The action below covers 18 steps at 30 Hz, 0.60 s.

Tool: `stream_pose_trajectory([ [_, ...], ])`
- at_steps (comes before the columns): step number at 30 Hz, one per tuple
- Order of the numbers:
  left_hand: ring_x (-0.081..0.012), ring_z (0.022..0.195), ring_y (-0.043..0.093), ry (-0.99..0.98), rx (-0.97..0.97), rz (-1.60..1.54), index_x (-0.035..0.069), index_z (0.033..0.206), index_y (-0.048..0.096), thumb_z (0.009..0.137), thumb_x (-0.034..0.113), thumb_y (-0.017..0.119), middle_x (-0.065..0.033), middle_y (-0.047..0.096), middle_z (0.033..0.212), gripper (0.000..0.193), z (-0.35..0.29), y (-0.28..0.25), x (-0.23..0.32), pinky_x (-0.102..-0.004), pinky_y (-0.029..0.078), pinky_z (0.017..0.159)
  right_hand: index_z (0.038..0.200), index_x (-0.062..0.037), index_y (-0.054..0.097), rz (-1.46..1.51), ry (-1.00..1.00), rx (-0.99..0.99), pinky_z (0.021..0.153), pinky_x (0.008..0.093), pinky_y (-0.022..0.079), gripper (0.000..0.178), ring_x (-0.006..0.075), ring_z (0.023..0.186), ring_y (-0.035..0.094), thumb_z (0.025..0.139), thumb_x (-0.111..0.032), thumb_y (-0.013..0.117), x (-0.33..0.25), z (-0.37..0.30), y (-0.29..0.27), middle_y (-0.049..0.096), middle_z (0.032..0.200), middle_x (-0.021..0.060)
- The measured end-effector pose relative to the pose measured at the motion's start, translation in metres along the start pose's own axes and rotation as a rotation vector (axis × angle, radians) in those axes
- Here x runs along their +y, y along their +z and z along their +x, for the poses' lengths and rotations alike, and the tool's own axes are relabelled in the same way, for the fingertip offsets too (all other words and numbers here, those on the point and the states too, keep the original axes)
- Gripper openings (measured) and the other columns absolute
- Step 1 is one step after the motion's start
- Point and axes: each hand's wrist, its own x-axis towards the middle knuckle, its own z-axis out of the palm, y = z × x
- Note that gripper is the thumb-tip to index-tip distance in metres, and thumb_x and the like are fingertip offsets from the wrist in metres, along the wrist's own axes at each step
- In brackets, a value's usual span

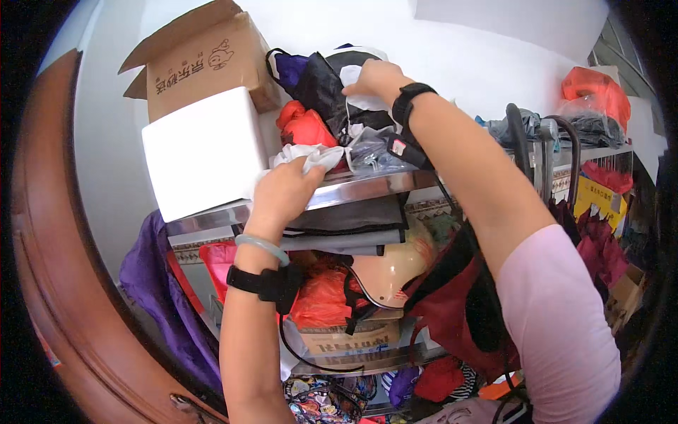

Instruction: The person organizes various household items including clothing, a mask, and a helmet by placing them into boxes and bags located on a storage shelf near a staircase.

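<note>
My left hand (288,189) is at the front edge of the metal shelf (367,188), its fingers closed on a crumpled white plastic bag (308,152). Farther back and to the right, my right hand (376,82) pinches a piece of thin white material (361,101); whether it belongs to the same bag I cannot tell. Black bags (319,86) are heaped behind and beside it. Between my hands lie a knotted red plastic bag (305,127) and, below my right wrist, a clear plastic bag (373,151) with dark contents.
A white box (203,152) and an open cardboard box (201,67) stand left on the shelf. Below are folded grey cloth (346,220), a beige helmet (388,272) and a cardboard carton (346,339). A purple cloth (159,283) hangs near the brown door (67,233). Orange-red bags (597,92) lie right.
</note>
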Motion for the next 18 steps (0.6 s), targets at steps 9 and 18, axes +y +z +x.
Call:
stream_pose_trajectory([
  [9,-0.0387,0.081,0.058,0.042,0.070,-0.004,0.002,0.091,0.060,0.081,0.040,0.040,-0.0236,0.060,0.083,0.044,0.001,0.003,-0.002,-0.0449,0.044,0.075,0.092,-0.0055,0.066,-0.015,-0.042,0.087,0.073,0.0351,0.048,0.058,0.0276,0.085,0.061,0.064,-0.056,0.060,0.010,0.012,0.015,0.064,0.090,0.0128],
  [18,-0.0385,0.079,0.058,0.030,0.089,0.006,0.002,0.089,0.060,0.080,0.038,0.040,-0.0236,0.060,0.081,0.042,-0.001,0.004,-0.004,-0.0452,0.044,0.074,0.079,-0.0033,0.064,0.192,-0.227,0.474,0.069,0.0438,0.047,0.025,0.0347,0.075,0.060,0.070,-0.024,0.053,0.020,0.006,0.039,0.062,0.077,0.0182],
])
